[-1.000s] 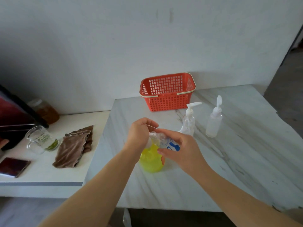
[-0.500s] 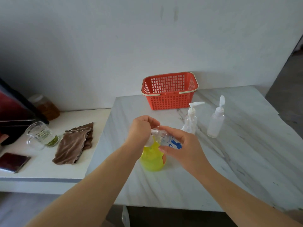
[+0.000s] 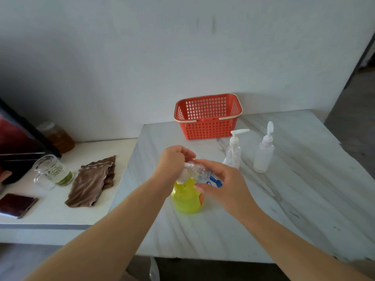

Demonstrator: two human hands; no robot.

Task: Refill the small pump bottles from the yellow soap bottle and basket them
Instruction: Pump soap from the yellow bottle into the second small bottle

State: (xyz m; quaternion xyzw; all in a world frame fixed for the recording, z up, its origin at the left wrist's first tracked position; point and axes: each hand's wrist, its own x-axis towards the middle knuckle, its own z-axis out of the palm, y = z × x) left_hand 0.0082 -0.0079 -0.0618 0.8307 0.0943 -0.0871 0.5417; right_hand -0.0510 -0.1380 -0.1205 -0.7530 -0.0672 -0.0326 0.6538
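1. Yellow soap bottle (image 3: 185,199) is standing upright on the near middle of the marble table (image 3: 284,199), and we are working right over its top.
2. We are reaching our left arm in from the near left, with the forearm angling toward the far right. Our left hand (image 3: 172,163) is curling down over the bottle's white pump (image 3: 182,176), its fingers bending round the pump head and hiding most of it.
3. We are bringing our right arm in from the near right. Our right hand (image 3: 223,185) is gripping a small printed bottle (image 3: 210,179), clear with blue marks, with the thumb lying along the near side and the fingers curling over the far side.
4. We are holding that small bottle tilted above the yellow one, its neck end pointing left, just beside the pump under our left fingers. We cannot tell whether the neck and the nozzle are touching.
5. Two more small bottles are standing upright farther off to the right: a clear pump bottle (image 3: 233,155) and, right of it, a frosted pump bottle (image 3: 263,157), near each other but apart.
6. The red basket (image 3: 207,128) is sitting at the far edge of the table, close to the wall.
7. On the lower white counter (image 3: 50,218) to the left, a folded brown cloth (image 3: 93,181), a glass jug (image 3: 50,171), a dark flat object (image 3: 16,203) and an amber jar (image 3: 58,136) are lying or standing well apart from our hands.
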